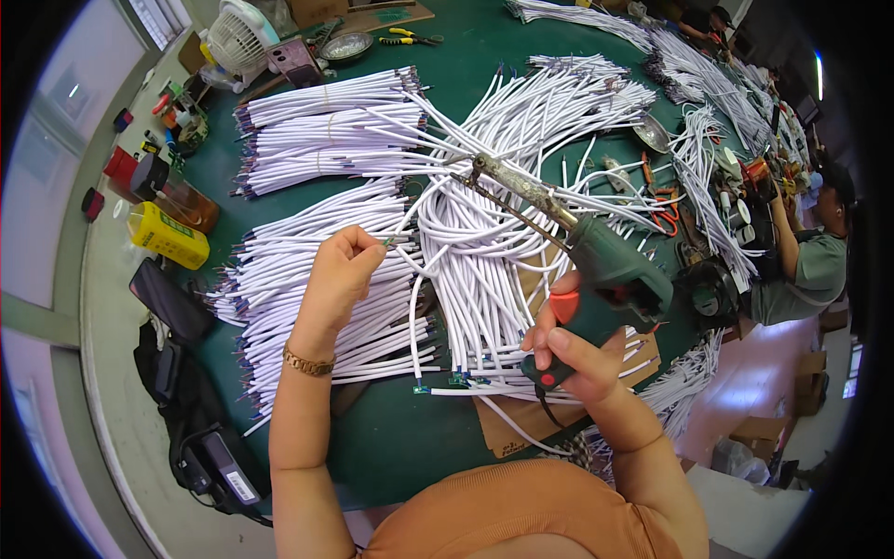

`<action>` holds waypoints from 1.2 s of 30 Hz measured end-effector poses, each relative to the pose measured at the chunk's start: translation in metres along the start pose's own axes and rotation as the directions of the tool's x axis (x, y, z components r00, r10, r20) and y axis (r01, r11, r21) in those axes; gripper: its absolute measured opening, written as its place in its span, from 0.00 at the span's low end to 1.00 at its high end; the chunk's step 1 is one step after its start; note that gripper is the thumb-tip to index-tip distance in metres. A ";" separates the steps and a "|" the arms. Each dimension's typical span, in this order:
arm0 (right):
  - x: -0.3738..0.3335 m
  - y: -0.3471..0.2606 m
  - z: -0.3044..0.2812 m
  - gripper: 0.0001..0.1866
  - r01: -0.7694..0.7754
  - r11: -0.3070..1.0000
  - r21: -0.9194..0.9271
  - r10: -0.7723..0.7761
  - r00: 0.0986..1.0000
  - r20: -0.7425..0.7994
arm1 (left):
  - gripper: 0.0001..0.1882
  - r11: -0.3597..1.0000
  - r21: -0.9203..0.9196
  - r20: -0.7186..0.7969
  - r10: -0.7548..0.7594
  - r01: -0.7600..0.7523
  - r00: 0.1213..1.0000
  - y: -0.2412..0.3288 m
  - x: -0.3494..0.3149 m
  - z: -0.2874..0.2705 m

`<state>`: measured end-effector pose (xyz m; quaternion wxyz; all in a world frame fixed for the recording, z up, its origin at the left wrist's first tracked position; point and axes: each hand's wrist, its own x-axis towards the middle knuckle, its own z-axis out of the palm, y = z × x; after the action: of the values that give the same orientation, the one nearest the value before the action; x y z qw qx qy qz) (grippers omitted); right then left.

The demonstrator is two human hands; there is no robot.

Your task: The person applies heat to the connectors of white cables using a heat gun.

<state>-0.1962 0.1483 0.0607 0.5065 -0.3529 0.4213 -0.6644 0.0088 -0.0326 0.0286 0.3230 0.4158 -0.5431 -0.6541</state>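
Observation:
My left hand [337, 275] pinches a small green piece [387, 242] between thumb and forefinger, beside the end of a white cable [406, 235]; whether the two are joined is too small to tell. In my right hand [585, 361] is a dark green soldering gun [615, 265] with an orange-red trigger. Its metal barrel points up and left, over the cables, apart from my left hand. Bundles of white cables [326, 242] with bared coloured wire ends lie beneath both hands. A tiny green circuit board [421, 388] sits at one cable's end near the front.
On the green table [400, 438] are yellow-handled pliers [410, 37], a metal dish [345, 47], a phone [294, 61] and orange-handled cutters [667, 216]. A white fan [242, 42], a yellow bottle [168, 235] and a brown jar [177, 191] stand left. Another person [808, 252] works at right.

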 end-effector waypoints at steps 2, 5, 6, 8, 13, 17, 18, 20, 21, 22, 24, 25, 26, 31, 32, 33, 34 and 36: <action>-0.001 0.007 -0.002 0.24 0.003 1.000 0.019 -0.003 1.000 -0.027 | 0.07 0.989 -0.097 0.030 -0.105 0.108 0.994 -0.004 -0.001 -0.003; -0.002 0.015 -0.005 0.23 -0.021 0.999 0.042 0.023 0.998 -0.057 | 0.07 0.982 -0.118 0.049 -0.141 0.146 0.989 -0.009 -0.003 -0.006; -0.003 0.016 -0.005 0.23 -0.027 0.999 0.043 0.029 0.998 -0.053 | 0.07 0.978 -0.127 0.061 -0.157 0.163 0.986 -0.011 -0.004 -0.007; -0.003 0.017 -0.006 0.23 -0.042 0.999 0.003 0.042 0.996 -0.079 | 0.05 0.975 -0.144 0.056 -0.162 0.168 0.985 -0.014 -0.003 -0.008; -0.006 0.017 -0.005 0.24 -0.073 0.996 -0.042 0.067 0.991 -0.116 | 0.04 0.999 -0.032 -0.055 -0.025 0.023 0.998 -0.036 -0.004 -0.010; -0.015 0.015 -0.008 0.23 -0.138 0.990 -0.040 0.131 0.980 -0.147 | 0.04 1.000 0.018 -0.073 0.010 -0.009 0.997 -0.039 -0.016 -0.016; -0.017 0.012 -0.008 0.22 -0.160 0.987 0.001 0.159 0.977 -0.140 | 0.05 0.999 0.019 -0.075 -0.036 0.038 0.997 -0.038 -0.020 -0.017; -0.019 0.011 -0.005 0.23 -0.182 0.983 0.020 0.183 0.976 -0.115 | 0.04 0.998 -0.038 -0.089 -0.043 0.040 0.995 -0.043 -0.029 -0.017; -0.019 0.011 -0.001 0.23 -0.198 0.980 0.013 0.198 0.974 -0.106 | 0.04 0.999 -0.025 -0.108 0.021 -0.024 0.994 -0.049 -0.033 -0.016; -0.019 0.011 0.003 0.24 -0.207 0.978 0.008 0.206 0.973 -0.107 | 0.03 0.996 -0.007 -0.115 0.086 -0.088 0.990 -0.052 -0.034 -0.015; -0.015 0.014 0.005 0.25 -0.236 0.972 -0.012 0.234 0.969 -0.083 | 0.03 0.996 -0.070 -0.120 0.051 -0.060 0.991 -0.050 -0.039 -0.011; -0.013 0.019 0.006 0.25 -0.256 0.966 -0.022 0.254 0.965 -0.074 | 0.03 0.994 -0.098 -0.130 0.041 -0.054 0.991 -0.052 -0.039 -0.010; -0.009 0.021 0.008 0.25 -0.264 0.964 -0.026 0.262 0.962 -0.075 | 0.03 0.991 -0.126 -0.138 0.030 -0.047 0.990 -0.050 -0.039 -0.010; 0.007 0.024 0.026 0.27 -0.258 0.966 -0.005 0.256 0.961 -0.107 | 0.04 0.933 -0.206 0.121 -0.274 0.294 0.954 -0.040 -0.029 -0.032; 0.010 0.024 0.028 0.27 -0.217 0.976 -0.030 0.212 0.969 -0.124 | 0.04 0.933 -0.208 0.125 -0.273 0.294 0.954 -0.038 -0.028 -0.032; 0.012 0.022 0.031 0.27 -0.209 0.978 -0.026 0.204 0.970 -0.134 | 0.04 0.930 -0.180 0.127 -0.302 0.321 0.945 -0.034 -0.028 -0.031; 0.013 0.022 0.032 0.27 -0.212 0.977 -0.032 0.206 0.970 -0.133 | 0.04 0.924 -0.157 0.126 -0.332 0.349 0.935 -0.034 -0.028 -0.031; 0.015 0.021 0.032 0.27 -0.144 0.986 -0.088 0.133 0.984 -0.117 | 0.05 0.929 -0.163 0.116 -0.316 0.332 0.942 -0.040 -0.029 -0.029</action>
<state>-0.1629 0.1244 0.0546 0.5098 -0.3094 0.5038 -0.6249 0.0490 -0.0119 -0.0069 0.2227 0.4396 -0.4190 -0.7626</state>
